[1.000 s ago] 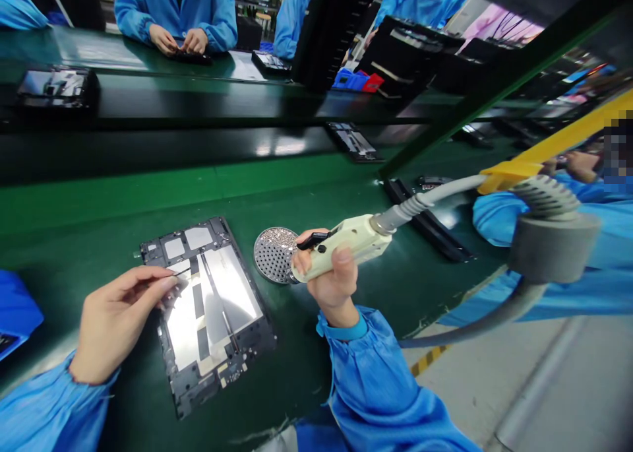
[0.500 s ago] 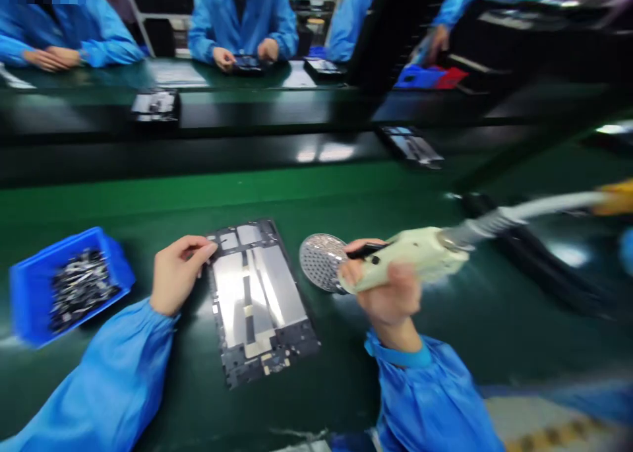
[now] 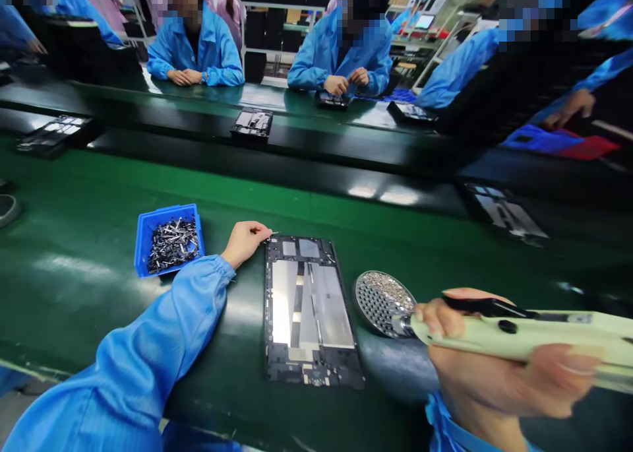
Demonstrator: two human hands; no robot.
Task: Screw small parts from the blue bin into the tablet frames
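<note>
Left hand (image 3: 242, 244) sits on the belt, fingertips pinched together just beside the top-left corner of the tablet chassis (image 3: 306, 307). Can't tell if it holds anything tiny there. Right hand (image 3: 509, 379) is wrapped around a pale green electric screwdriver (image 3: 524, 333), well apart from the left, with its bit at the edge of a round perforated screw tray (image 3: 380, 300) holding small screws.

Chassis lies flat and face-up on the green conveyor belt (image 3: 74, 270), between the hands, with nothing touching it. Black frame, shiny metal panels. Likely light and thin, may flex, and the panels look easy to scratch and slippery. Best to take it by the long black edges, not the panels.

Blue plastic bin (image 3: 143, 241) of small black and silver parts (image 3: 173, 244) sits left of the left hand. Co-workers (image 3: 195, 49) sit across the line, with chassis on the bench in front of them.
</note>
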